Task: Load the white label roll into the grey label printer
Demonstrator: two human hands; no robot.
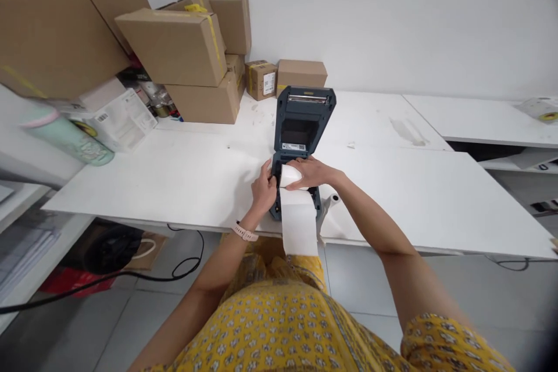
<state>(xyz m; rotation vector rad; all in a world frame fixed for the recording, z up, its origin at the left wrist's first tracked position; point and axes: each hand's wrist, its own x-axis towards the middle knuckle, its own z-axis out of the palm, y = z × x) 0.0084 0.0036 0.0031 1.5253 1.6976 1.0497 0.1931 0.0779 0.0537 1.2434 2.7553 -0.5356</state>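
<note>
A dark label printer [306,122] stands on the white table with its lid raised. Inside its base lies a white label roll [289,175], and a strip of labels [299,224] hangs from it over the table's front edge. My right hand [310,173] is closed round the roll's right part, thumb and fingers on either side. My left hand [264,189] is at the printer's left side, fingers bent against its edge; what they grip, if anything, is hidden. A small white paper roll [334,199] lies just right of the printer.
Cardboard boxes [174,46] are stacked at the back left, with two smaller ones behind the printer. A mint bottle [70,136] lies at the left beside a white box [126,119]. A black cable [152,276] runs below the white table [196,168].
</note>
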